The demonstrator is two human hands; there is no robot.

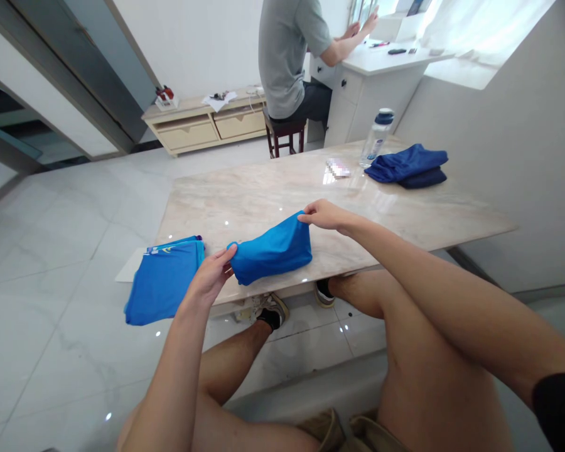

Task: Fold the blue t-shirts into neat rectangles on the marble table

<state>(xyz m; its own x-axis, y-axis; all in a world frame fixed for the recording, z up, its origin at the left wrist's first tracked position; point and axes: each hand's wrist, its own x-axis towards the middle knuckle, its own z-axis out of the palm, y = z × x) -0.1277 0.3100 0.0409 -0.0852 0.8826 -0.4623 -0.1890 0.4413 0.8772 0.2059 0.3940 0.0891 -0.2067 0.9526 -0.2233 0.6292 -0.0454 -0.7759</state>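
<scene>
A folded bright blue cloth [275, 251], perhaps a garment, is held between my two hands at the near edge of the marble-topped table [245, 194]. My left hand [214, 273] grips its left end, thumb on top and fingers underneath. With thumb and fingertips, my right hand [324, 215] pinches the upper right corner, which is drawn up to a point. Left of my left hand lies another folded blue cloth [162, 282] with a light pattern along its top edge, partly hanging over the table's corner.
Dark blue cloth [409, 164] lies at the table's right, beside a clear bottle [377, 138] with a dark lid. A blurred-out small item [338, 168] is near it. Beyond, a person [287, 63] sits on a stool [286, 130] at a white desk [381, 66]. A low cabinet [188, 135] stands behind.
</scene>
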